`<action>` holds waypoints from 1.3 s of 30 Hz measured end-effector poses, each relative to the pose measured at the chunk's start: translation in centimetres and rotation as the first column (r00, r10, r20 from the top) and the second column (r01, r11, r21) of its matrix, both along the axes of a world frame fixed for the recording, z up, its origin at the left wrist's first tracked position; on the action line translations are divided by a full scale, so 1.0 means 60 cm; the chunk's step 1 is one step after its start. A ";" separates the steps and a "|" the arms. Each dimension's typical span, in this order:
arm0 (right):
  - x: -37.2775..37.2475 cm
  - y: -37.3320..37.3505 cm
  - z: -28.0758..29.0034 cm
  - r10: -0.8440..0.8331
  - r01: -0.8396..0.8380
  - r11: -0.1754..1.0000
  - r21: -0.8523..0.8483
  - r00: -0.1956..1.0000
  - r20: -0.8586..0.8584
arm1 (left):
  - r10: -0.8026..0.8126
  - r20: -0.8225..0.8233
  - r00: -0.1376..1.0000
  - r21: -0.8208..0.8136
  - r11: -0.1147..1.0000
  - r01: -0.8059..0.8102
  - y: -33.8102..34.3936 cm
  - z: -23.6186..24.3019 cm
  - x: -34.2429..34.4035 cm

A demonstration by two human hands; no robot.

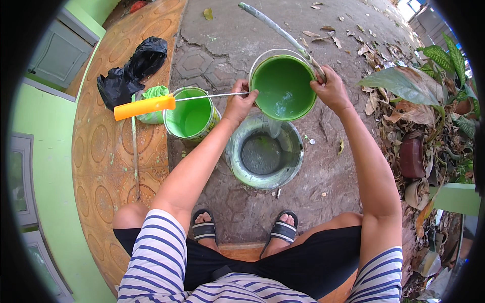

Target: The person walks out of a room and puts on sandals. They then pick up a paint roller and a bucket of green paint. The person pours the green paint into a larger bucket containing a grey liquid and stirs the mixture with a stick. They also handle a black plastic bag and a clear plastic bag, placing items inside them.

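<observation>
Both hands hold a green bucket (pixel 284 83) tilted toward me, with its thin wire handle on the far side. Cloudy liquid runs over its near lip into a grey, paint-stained bucket (pixel 294 166) below. My left hand (pixel 238 105) is closed on the left rim. A paint roller's metal rod also meets its fingers, its orange handle (pixel 144 107) reaching out to the left. My right hand (pixel 332 91) grips the right rim, with a long paint-spotted stick (pixel 275 28) against its fingers. Left of the grey bucket stands a paint bucket (pixel 167 126) with bright green inside.
A black plastic bag (pixel 134 70) and a green bag (pixel 151 117) lie on orange tiles (pixel 96 166), near a thin stick (pixel 135 156). Dry leaves, a leafy plant (pixel 404 83) and a dark red pot (pixel 412 155) line the right. My sandalled feet flank the grey bucket's near side.
</observation>
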State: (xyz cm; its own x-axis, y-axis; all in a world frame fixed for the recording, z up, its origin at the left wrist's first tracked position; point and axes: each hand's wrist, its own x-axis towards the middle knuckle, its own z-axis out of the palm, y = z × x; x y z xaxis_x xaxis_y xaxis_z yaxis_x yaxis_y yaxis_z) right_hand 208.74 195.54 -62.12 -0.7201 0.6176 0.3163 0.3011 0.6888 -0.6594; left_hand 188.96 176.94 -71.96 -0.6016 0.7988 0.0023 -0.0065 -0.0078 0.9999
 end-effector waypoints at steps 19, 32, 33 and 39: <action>0.009 0.036 -0.056 -0.110 0.116 0.990 -0.082 0.992 0.067 | -0.047 -0.023 0.999 -0.097 0.994 0.044 0.044 -0.014 -0.016; 0.002 0.091 -0.154 -0.256 0.301 0.939 -0.164 0.934 0.248 | -0.146 0.005 0.989 -0.349 0.927 0.138 0.113 -0.041 -0.037; 0.005 0.099 -0.160 -0.275 0.321 0.935 -0.154 0.926 0.259 | -0.152 0.026 0.988 -0.351 0.924 0.152 0.120 -0.038 -0.032; -0.004 0.128 -0.187 -0.324 0.391 0.913 -0.115 0.867 0.378 | -0.076 0.087 0.993 -0.404 0.909 0.105 0.151 -0.035 -0.034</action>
State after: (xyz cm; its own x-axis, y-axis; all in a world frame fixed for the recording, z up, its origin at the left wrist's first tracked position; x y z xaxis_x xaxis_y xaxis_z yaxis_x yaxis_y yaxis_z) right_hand 208.48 203.24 -73.31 -0.4806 0.8754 -0.0522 0.7335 0.3686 -0.5710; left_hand 186.94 186.01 -74.07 -0.5138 0.7724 -0.3733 -0.0559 0.4040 0.9131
